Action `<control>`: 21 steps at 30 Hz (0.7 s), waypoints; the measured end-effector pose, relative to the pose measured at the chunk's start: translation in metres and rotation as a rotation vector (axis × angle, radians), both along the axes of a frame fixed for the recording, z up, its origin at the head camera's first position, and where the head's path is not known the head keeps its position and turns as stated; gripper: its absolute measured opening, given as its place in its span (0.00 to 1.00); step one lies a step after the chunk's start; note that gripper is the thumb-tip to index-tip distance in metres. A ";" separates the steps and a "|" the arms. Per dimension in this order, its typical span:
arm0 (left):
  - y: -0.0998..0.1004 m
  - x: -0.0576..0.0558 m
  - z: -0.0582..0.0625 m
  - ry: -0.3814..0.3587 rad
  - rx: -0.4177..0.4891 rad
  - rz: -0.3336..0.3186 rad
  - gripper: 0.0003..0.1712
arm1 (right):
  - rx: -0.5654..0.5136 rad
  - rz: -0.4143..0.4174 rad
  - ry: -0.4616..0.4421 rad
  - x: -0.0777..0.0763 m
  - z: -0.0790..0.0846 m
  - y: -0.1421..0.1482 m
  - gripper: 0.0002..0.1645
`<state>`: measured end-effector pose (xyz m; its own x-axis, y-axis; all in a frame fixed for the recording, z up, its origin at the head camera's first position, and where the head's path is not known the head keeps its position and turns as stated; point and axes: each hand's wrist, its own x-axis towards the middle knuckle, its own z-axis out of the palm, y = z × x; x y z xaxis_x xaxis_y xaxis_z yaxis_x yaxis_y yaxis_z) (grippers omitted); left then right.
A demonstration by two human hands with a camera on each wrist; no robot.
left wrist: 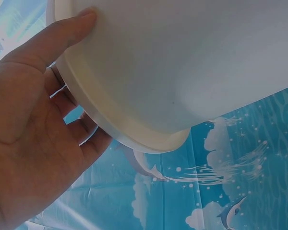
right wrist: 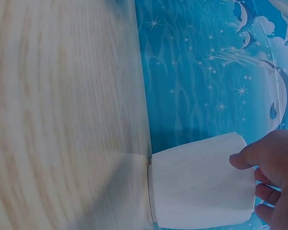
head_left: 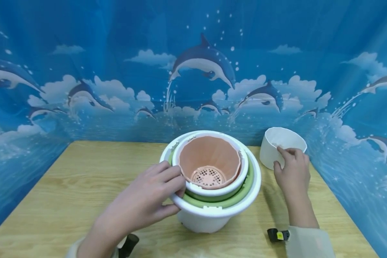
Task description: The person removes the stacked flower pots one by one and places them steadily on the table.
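In the head view a stack of nested flower pots stands at the middle of the table. The large white pot is outermost, holding a green pot, a smaller white pot and a salmon-pink pot with a perforated base. My left hand grips the large pot's rim on its near left side, fingers over the top and thumb beneath. At the back right, my right hand pinches the near rim of a separate white pot, thumb against its outer wall and fingers over the edge.
The wood-grain table carries both the stack and the separate pot. A blue dolphin-print curtain borders its back and sides. Black wrist devices sit by the sleeves.
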<state>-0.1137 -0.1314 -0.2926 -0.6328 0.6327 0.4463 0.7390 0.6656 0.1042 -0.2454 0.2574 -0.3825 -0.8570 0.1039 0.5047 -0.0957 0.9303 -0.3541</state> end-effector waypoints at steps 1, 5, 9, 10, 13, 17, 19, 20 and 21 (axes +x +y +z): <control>0.000 0.000 0.000 0.000 0.001 -0.001 0.15 | 0.001 -0.001 -0.007 0.000 0.000 0.000 0.28; 0.000 0.000 0.000 0.005 0.005 -0.003 0.15 | 0.006 0.000 -0.026 0.001 -0.002 0.002 0.31; 0.000 0.001 0.000 0.005 0.007 -0.003 0.15 | 0.013 0.005 -0.041 0.000 -0.004 0.003 0.33; -0.001 0.001 0.000 0.004 0.007 -0.003 0.15 | 0.014 0.005 -0.044 0.000 -0.005 0.004 0.33; -0.001 0.001 -0.001 0.001 0.004 -0.004 0.15 | 0.013 0.003 -0.061 0.000 -0.005 0.004 0.34; -0.001 0.001 -0.001 -0.015 0.000 -0.001 0.15 | -0.006 0.013 -0.030 0.001 -0.004 0.003 0.34; -0.001 0.001 -0.001 -0.021 -0.001 0.001 0.15 | -0.040 0.047 0.036 0.000 -0.003 0.000 0.33; -0.001 0.001 -0.001 -0.023 -0.001 0.001 0.15 | -0.068 0.075 0.079 0.000 -0.001 -0.003 0.32; -0.001 0.001 -0.001 -0.020 -0.001 0.002 0.15 | -0.098 0.107 0.125 0.000 0.002 -0.006 0.31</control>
